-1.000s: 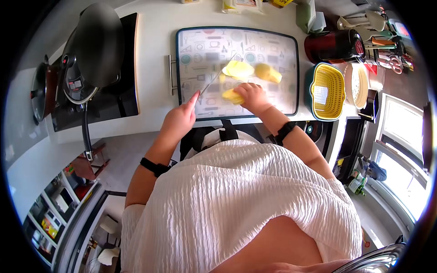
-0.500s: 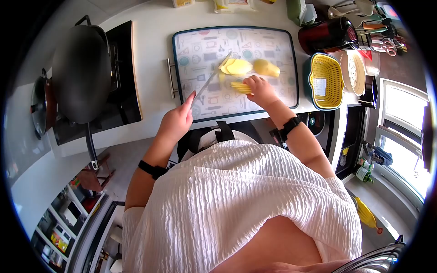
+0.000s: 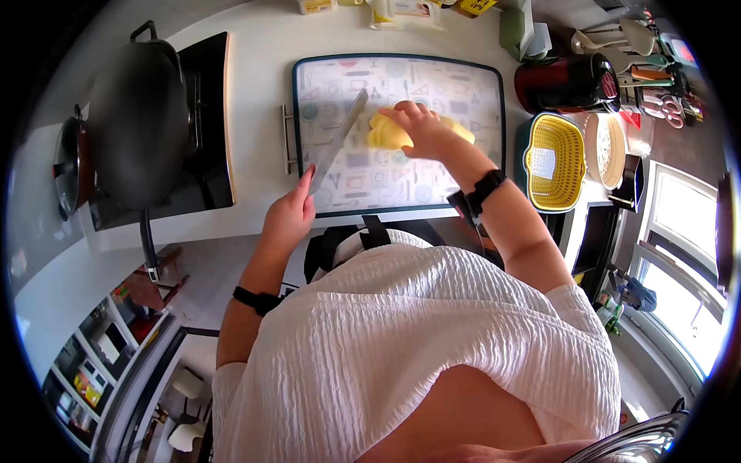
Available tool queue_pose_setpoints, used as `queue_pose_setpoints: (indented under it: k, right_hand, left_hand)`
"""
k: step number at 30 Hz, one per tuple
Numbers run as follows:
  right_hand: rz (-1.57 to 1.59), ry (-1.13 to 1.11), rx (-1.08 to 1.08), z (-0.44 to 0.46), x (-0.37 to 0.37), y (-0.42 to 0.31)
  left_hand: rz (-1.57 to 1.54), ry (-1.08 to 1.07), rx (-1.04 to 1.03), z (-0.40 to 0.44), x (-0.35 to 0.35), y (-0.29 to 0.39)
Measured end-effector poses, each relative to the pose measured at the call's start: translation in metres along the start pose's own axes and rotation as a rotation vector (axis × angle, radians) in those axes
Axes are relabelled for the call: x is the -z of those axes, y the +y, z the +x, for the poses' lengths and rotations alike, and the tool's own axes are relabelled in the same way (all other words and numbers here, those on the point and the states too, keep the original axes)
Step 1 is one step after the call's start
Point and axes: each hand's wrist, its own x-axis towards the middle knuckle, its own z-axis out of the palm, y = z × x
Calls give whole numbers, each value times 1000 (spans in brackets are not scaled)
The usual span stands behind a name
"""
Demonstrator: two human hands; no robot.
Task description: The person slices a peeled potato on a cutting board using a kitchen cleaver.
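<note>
My left hand is closed round the handle of a kitchen knife, whose broad blade points away from me, its tip left of the potato slices. Spread over the pale yellow potato slices is my right hand, thumb and fingers apart. It hides part of the slices, and I cannot tell how firmly it touches them. A peeled potato piece shows just beyond that hand on the right. All the potato lies on a patterned cutting board with a dark blue rim.
Left of the board are a metal handle, a hob and a dark wok. On the right stand a yellow strainer basket in a dark green bowl, a red-black kettle and a utensil holder. Packages lie behind the board.
My right hand has moved from the cut potato strips up and left onto the slices. The strips no longer show as a separate pile. The knife stays in my left hand, slightly further left.
</note>
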Motion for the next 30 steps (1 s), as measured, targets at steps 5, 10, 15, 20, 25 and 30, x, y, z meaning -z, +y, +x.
queue_pose_setpoints:
  k: [5, 10, 15, 20, 25, 30]
  right_hand:
    - [-153, 242, 115, -10, -47, 9]
    - [-138, 199, 128, 3, -36, 14]
    - [-145, 90, 65, 15, -20, 9]
    - [-113, 129, 98, 48, -18, 30]
    - [-101, 152, 165, 68, 3, 42]
    - [-17, 405, 49, 24, 24, 60]
  left_hand:
    - [-46, 57, 68, -7, -7, 6]
    - [-64, 72, 101, -10, -9, 10]
    - [-34, 56, 182, -10, -8, 22]
    - [-37, 103, 178, -12, -12, 22]
    - [-20, 88, 221, -13, -9, 25]
    - [-11, 77, 203, -12, -11, 21]
